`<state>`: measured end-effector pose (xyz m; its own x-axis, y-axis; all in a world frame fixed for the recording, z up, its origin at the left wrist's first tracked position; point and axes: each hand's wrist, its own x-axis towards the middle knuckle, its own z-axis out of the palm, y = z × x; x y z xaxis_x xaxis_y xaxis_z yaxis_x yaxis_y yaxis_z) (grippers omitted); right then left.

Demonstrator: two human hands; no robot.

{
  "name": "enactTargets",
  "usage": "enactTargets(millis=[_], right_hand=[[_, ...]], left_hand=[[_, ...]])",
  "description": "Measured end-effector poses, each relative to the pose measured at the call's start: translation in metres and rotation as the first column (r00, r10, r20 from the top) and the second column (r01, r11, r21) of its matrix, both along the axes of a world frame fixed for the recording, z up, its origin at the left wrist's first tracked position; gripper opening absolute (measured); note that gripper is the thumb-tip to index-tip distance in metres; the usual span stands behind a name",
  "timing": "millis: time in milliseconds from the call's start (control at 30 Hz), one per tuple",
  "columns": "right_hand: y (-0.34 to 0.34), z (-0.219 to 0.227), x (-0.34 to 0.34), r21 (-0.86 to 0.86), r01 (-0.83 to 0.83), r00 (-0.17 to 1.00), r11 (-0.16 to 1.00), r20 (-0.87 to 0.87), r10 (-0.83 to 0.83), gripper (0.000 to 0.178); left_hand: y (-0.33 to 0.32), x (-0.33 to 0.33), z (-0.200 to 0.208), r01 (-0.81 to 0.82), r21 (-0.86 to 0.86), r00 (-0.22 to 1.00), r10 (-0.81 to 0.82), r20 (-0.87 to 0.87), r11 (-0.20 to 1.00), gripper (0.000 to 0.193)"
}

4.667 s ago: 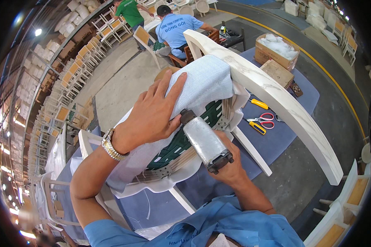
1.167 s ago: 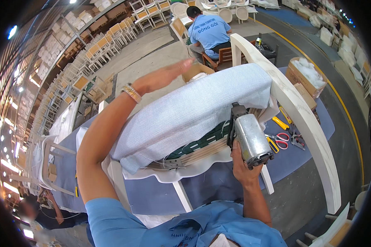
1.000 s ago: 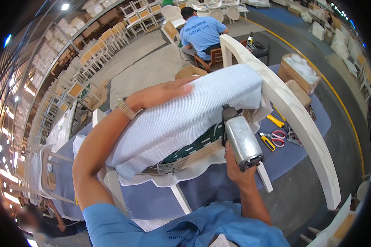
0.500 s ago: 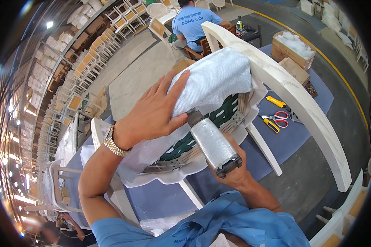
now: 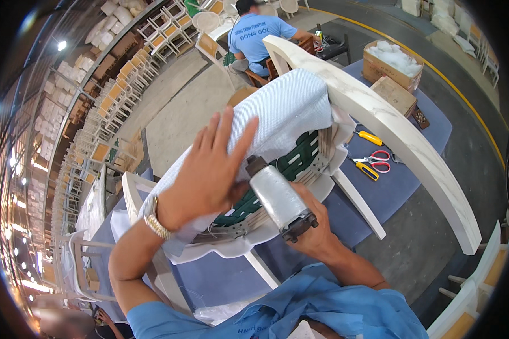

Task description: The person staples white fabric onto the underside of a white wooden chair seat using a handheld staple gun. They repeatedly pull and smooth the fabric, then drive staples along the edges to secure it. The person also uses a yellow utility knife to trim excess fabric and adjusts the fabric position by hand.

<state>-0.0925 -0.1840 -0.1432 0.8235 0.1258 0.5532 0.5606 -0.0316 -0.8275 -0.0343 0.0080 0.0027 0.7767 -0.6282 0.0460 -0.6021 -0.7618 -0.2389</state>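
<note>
A chair with white marble-patterned legs (image 5: 398, 127) lies tipped over, its seat covered in light blue-white fabric (image 5: 283, 104). Green webbing (image 5: 300, 158) and wooden rails show at the underside of the seat. My left hand (image 5: 206, 175) has its fingers spread over the fabric near the edge, and its thumb is partly hidden beneath. In my right hand (image 5: 311, 223) is a silver staple gun (image 5: 278, 195), gripped by its handle under the body. Its dark nose is close to the fabric edge beside my left hand; whether it touches, I cannot tell.
On the blue-covered table (image 5: 430, 121) lie red-handled scissors (image 5: 379, 161), yellow-handled tools (image 5: 369, 137) and a cardboard box (image 5: 400, 93). Behind it stands a carton of white stuffing (image 5: 393, 62). A seated person in a blue shirt (image 5: 257, 37) works beyond. Rows of chairs (image 5: 119, 90) line the left.
The staple gun's nose has shifted left along the fabric edge. My left hand has slid left and lower, its fingers spreading wider. The whole view has shifted a little.
</note>
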Motion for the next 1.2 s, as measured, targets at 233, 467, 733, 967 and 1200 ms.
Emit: enactTargets(millis=[233, 467, 733, 967, 1200], right_hand=[[-0.004, -0.039, 0.019, 0.071, 0.142, 0.989, 0.987, -0.047, -0.139, 0.047], [0.0, -0.036, 0.021, -0.018, 0.195, 0.979, 0.981, -0.049, -0.196, 0.023], [-0.011, -0.053, 0.022, -0.021, 0.165, 0.98, 0.986, -0.106, -0.166, 0.047], [-0.009, -0.03, 0.008, -0.133, 0.155, 0.988, 0.979, 0.034, -0.152, 0.055], [0.011, -0.029, -0.007, -0.101, -0.027, 1.0, 0.995, -0.007, 0.026, 0.067]], left_hand=[[0.021, -0.026, 0.034, 0.076, -0.503, 0.827, -0.336, -0.45, 0.861, 0.098], [0.094, 0.099, 0.009, -0.448, -0.599, 0.788, -0.023, -0.615, 0.664, 0.088], [0.056, 0.08, -0.012, -0.192, -0.44, 0.829, -0.095, -0.551, 0.878, 0.107], [0.036, 0.028, -0.005, -0.172, -0.256, 0.966, 0.112, -0.234, 0.951, 0.105], [0.028, 0.024, -0.005, -0.224, -0.169, 0.961, 0.188, -0.205, 0.96, 0.11]])
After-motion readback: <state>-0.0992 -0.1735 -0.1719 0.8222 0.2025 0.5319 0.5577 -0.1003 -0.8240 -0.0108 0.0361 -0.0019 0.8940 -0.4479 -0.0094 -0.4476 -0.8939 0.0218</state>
